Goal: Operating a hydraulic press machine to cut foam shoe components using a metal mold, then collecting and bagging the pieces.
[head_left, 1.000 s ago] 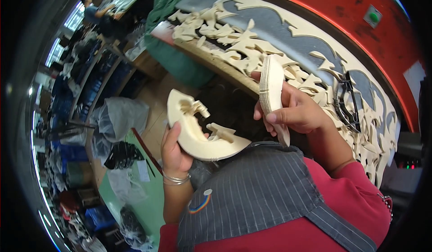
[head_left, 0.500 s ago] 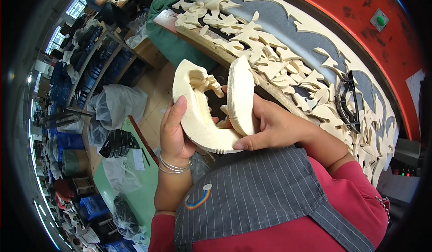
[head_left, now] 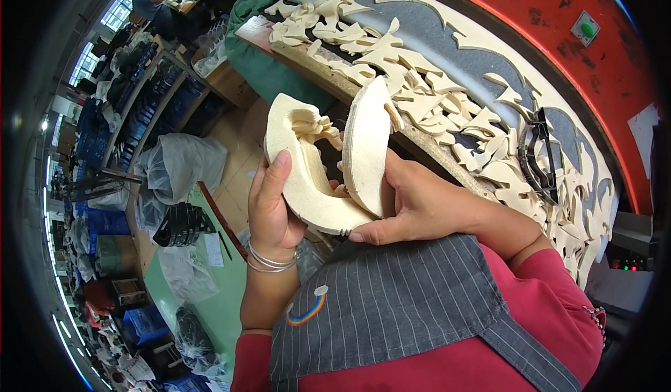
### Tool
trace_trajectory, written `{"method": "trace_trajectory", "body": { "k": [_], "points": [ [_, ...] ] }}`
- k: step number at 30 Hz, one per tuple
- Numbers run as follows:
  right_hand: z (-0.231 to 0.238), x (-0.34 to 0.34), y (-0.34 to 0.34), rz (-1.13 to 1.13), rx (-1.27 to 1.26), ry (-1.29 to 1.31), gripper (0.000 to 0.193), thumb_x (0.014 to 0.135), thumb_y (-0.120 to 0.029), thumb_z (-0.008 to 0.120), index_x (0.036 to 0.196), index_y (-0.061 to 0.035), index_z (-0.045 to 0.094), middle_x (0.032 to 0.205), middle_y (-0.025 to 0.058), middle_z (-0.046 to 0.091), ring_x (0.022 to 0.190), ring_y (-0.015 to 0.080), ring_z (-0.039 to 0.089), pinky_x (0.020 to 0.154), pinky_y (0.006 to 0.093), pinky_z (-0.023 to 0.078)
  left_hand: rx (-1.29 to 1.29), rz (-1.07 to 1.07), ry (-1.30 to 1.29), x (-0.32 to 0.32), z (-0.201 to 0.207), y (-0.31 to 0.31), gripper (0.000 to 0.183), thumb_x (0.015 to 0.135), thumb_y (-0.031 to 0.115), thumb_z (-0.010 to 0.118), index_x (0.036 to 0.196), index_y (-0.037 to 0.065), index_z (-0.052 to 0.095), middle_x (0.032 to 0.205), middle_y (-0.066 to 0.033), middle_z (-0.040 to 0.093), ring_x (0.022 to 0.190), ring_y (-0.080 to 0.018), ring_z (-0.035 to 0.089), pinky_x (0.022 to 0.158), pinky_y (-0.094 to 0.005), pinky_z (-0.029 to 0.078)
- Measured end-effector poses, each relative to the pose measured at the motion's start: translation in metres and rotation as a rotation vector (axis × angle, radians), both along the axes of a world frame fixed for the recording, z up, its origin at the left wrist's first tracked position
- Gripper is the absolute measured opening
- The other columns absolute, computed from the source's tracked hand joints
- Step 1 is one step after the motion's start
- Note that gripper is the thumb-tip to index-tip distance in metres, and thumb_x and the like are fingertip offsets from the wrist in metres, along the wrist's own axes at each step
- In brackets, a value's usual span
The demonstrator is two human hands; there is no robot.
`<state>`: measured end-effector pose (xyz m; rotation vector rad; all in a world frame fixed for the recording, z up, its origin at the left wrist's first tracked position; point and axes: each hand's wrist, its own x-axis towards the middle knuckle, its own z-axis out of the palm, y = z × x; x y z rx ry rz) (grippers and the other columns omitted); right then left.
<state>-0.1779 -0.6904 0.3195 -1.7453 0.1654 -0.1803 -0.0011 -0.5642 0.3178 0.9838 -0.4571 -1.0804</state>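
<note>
My left hand (head_left: 268,207) is closed round a U-shaped stack of cream die-cut pieces (head_left: 292,172), its thumb pressed on the front face. In my right hand (head_left: 426,200) is a second thick stack of cream cut pieces (head_left: 370,147), gripped at its outer side and standing upright beside the first. The right thumb also presses the lower right end of the U-shaped stack. The two stacks meet near the bottom. Ragged inner edges show on the left stack, and some fingers are hidden behind the material.
Cream offcuts (head_left: 419,98) are strewn over the grey work surface to the right, with a black cutting die (head_left: 542,158) among them. Beyond stands a red machine (head_left: 503,14). On the left are a green table (head_left: 210,280) and clear plastic bags (head_left: 185,168). A person (head_left: 150,4) works far off.
The right-hand stack has turned slightly and shifted left and up, closer to the U-shaped stack. My right thumb has slid a little left. Both hands keep their hold.
</note>
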Motion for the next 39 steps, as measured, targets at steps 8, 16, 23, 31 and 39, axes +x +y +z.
{"method": "trace_trajectory", "body": {
  "k": [8,16,23,31,39],
  "points": [
    [-0.026,0.014,-0.012,0.039,0.419,-0.179,0.092,0.071,-0.026,0.081,0.138,0.0006,0.023,0.126,0.0143,0.049,0.118,0.0211,0.046,0.103,0.0339,0.035,0.033,0.161,-0.044,0.002,-0.009,-0.007,0.045,0.094,0.032,0.05,0.125,-0.001,0.046,0.107,-0.0143,0.061,0.093,-0.0248,0.062,0.081,-0.0422,0.054],
    [-0.07,0.029,-0.014,-0.043,0.86,-0.189,0.073,0.077,-0.019,0.074,0.135,-0.0044,0.033,0.123,0.0109,0.051,0.111,0.0197,0.052,0.096,0.0343,0.043,-0.091,-0.152,0.255,-0.003,-0.004,-0.013,0.052,0.091,0.009,0.041,0.141,0.0,0.027,0.136,-0.0185,0.042,0.124,-0.0285,0.044,0.106,-0.0416,0.035],
    [-0.079,0.029,-0.016,-0.021,1.196,-0.193,0.052,0.084,-0.015,0.063,0.13,-0.0044,0.04,0.118,0.0108,0.055,0.108,0.021,0.056,0.095,0.0359,0.044,0.01,-0.016,0.09,-0.017,-0.023,-0.018,0.066,0.09,0.001,0.05,0.143,-0.002,0.012,0.132,-0.0212,0.043,0.123,-0.0266,0.044,0.104,-0.0405,0.036],
    [-0.081,0.029,-0.014,-0.15,0.941,-0.13,0.06,0.081,-0.012,0.069,0.132,-0.0034,0.038,0.121,0.0094,0.054,0.111,0.0184,0.053,0.097,0.0345,0.042,0.049,-0.122,0.131,-0.025,-0.064,-0.024,0.055,0.099,0.039,0.036,0.136,-0.001,0.033,0.133,-0.0155,0.046,0.122,-0.0262,0.045,0.104,-0.0396,0.035],
    [-0.084,0.022,-0.031,-0.221,0.049,0.069,0.04,0.092,-0.034,0.056,0.11,0.0027,0.054,0.097,0.0107,0.06,0.09,0.0145,0.054,0.079,0.0306,0.045,0.118,-0.056,-0.033,-0.023,-0.074,-0.043,0.042,0.095,0.018,0.048,0.132,-0.001,0.039,0.128,-0.0164,0.049,0.117,-0.0249,0.05,0.101,-0.0387,0.039]
  ]
}}
